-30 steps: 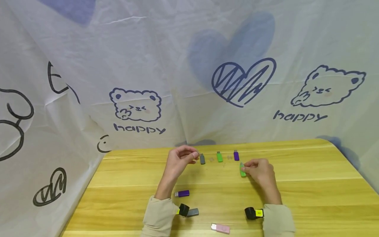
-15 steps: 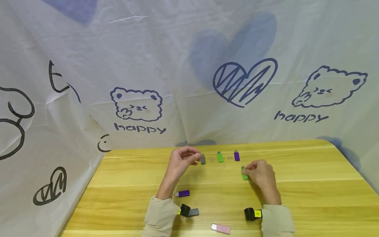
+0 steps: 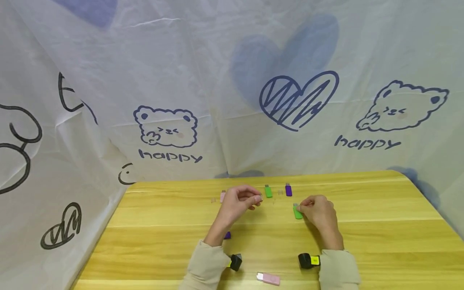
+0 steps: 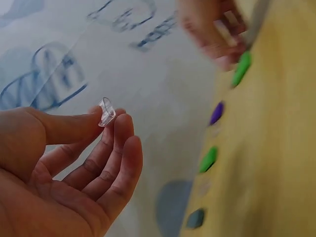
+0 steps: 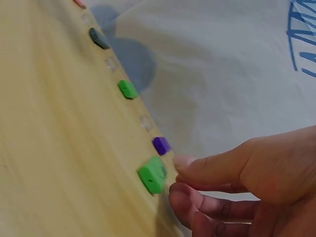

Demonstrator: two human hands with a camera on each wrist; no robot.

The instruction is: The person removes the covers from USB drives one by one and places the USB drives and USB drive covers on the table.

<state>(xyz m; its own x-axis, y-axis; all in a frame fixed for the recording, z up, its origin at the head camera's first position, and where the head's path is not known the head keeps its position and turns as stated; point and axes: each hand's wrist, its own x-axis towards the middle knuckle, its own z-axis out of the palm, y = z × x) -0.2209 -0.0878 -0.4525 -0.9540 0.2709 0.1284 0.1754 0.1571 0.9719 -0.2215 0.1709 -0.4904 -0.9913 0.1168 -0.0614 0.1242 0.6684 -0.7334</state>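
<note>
My left hand [image 3: 241, 201] pinches a small clear plastic cap [image 4: 107, 112] between thumb and fingertips, held above the table. At the right, my right hand [image 3: 319, 211] pinches a green USB stick [image 3: 297, 213] by its upper end, metal plug pointing away from me. Beyond the hands runs a row of USB sticks: a pink one [image 3: 222, 196] partly behind the left hand, a grey one [image 4: 196, 218] hidden from the head view, another green one [image 3: 268, 191] and a purple one [image 3: 288, 189]. Between the green and purple sticks lies a clear cap [image 3: 280, 192].
Nearer me on the wooden table [image 3: 391, 241] lie a pink USB stick [image 3: 270, 278] and a purple one [image 3: 227, 235], mostly covered by the left wrist. Another clear cap [image 3: 213, 200] sits left of the row. A printed cloth [image 3: 232, 133] hangs behind the table.
My left hand has moved right along the row with the clear cap, uncovering the far pink stick. The green stick in my right hand has come slightly toward me over the past second.
</note>
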